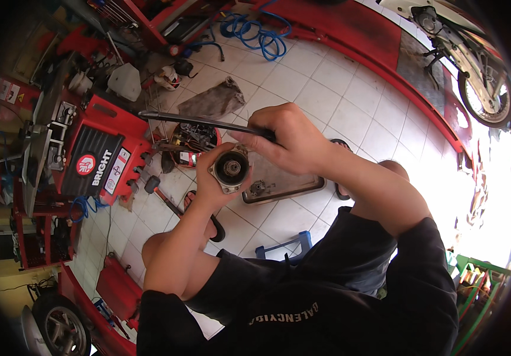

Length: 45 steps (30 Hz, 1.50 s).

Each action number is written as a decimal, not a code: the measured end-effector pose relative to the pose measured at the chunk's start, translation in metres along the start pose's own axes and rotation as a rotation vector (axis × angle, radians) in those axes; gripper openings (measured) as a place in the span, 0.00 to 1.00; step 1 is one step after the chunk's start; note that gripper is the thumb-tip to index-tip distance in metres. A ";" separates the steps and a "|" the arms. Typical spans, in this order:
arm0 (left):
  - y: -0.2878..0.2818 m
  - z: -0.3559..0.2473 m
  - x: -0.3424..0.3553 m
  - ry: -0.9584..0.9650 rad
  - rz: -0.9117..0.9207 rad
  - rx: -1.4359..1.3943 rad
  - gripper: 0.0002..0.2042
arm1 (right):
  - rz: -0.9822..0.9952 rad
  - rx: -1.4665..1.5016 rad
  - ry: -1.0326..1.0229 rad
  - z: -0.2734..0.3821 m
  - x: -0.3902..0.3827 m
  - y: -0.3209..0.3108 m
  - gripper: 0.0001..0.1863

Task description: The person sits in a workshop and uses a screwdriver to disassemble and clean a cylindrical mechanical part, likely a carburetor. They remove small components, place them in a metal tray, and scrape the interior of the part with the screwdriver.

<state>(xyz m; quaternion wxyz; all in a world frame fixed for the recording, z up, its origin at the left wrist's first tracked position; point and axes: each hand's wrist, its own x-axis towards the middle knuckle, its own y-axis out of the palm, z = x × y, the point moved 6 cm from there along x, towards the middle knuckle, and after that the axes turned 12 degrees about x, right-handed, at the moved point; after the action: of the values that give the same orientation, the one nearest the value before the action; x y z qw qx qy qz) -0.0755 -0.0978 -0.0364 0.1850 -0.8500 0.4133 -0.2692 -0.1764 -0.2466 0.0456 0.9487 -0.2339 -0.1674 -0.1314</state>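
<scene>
My left hand point(207, 191) is closed around a round metal housing point(230, 188) with a flanged rim, dark inside with a ringed shaft at its centre. Its open face is turned up. Just above it, my right hand point(286, 137) grips the black handle of a long, thin, dark bar-shaped tool point(199, 121). The tool points left, its far end over the red machine; its exact kind I cannot make out. Below my hands a shallow metal tray point(291, 193) lies on the floor, a small metal part point(258, 188) inside it.
The red machine point(98, 148) stands at left, a mallet point(162, 193) near my foot. Beyond my hands are a container of tools point(195, 137), a stained cloth point(214, 99) and a coiled blue hose point(261, 37). A red lift platform point(350, 29) and motorcycle point(481, 77) are at far right.
</scene>
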 end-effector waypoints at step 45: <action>-0.045 -0.008 0.009 0.258 -0.285 0.200 0.17 | 0.041 0.328 0.177 0.021 -0.063 0.061 0.09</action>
<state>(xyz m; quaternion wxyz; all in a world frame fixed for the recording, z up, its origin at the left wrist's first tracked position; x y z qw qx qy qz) -0.0486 -0.0791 -0.0038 0.1739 -0.8357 0.2802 -0.4391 -0.2194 -0.1733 0.0145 0.9876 -0.0671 -0.0976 -0.1030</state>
